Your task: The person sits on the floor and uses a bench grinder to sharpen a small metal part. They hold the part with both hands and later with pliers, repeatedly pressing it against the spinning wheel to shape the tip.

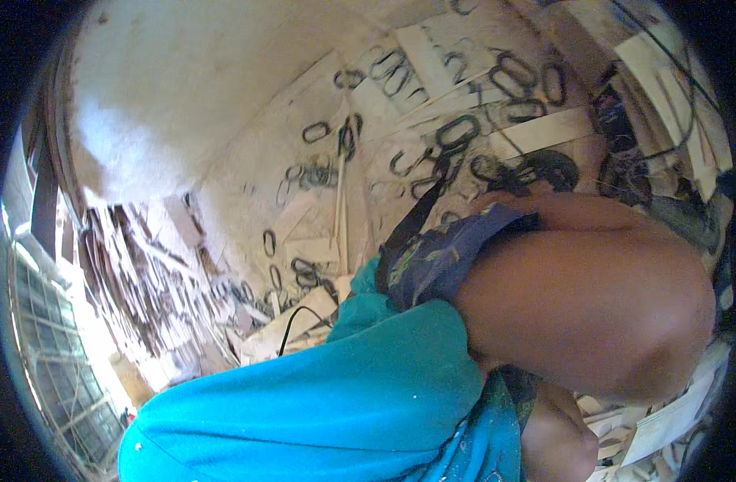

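Neither of my hands shows. A bare bent knee (617, 321) fills the right side, with a dark patterned cloth (440, 257) bunched around the upper leg. Turquoise cloth (304, 394) stretches across the lower middle and hides whatever lies beneath it. Below the knee, another patch of bare skin (557, 450) appears; which body part it belongs to I cannot tell. Past the knee, many dark oval rings (459, 131) lie scattered on the dusty floor, some heaped together.
Thin pale boards (545, 132) and a narrow strip (341, 205) lie among the rings. Wooden offcuts (159, 273) pile up at the left, near a barred window (55, 345). A black cable (661, 48) hangs at the upper right; a plain wall (191, 72) rises at the upper left.
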`<state>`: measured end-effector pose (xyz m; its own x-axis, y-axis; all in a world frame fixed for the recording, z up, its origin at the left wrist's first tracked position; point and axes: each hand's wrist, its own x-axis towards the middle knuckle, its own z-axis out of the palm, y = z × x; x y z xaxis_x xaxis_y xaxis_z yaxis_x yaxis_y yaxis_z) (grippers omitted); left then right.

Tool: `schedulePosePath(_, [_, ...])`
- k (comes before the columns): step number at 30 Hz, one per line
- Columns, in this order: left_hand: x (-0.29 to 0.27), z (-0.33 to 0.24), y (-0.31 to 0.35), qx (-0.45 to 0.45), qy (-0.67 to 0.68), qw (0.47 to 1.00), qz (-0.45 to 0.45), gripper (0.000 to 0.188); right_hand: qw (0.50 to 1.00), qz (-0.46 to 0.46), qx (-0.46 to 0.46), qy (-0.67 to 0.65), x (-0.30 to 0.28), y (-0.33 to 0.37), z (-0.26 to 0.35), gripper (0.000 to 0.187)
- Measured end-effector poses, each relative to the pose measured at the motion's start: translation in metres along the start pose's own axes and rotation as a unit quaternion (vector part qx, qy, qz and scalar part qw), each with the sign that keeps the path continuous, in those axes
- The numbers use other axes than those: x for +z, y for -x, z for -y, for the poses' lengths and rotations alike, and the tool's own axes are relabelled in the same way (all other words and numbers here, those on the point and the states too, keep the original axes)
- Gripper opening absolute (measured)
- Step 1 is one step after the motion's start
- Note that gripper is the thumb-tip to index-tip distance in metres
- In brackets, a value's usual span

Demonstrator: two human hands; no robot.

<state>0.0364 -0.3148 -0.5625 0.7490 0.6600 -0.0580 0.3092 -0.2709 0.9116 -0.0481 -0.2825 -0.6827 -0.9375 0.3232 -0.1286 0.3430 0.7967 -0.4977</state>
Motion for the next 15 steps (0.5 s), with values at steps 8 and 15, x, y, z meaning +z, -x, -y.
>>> schedulePosePath(8, [-0.057, -0.049, 0.014, 0.036, 0.073, 0.995, -0.058, 0.032, 0.990, 0.062, -0.113, 0.052, 0.021, -0.032, -0.013, 0.034])
schedulePosePath(15, [-0.169, -0.124, 0.088, 0.128, 0.143, 0.971, -0.142, 0.034, 0.982, 0.084, -0.160, 0.059, 0.029, -0.046, -0.023, 0.032])
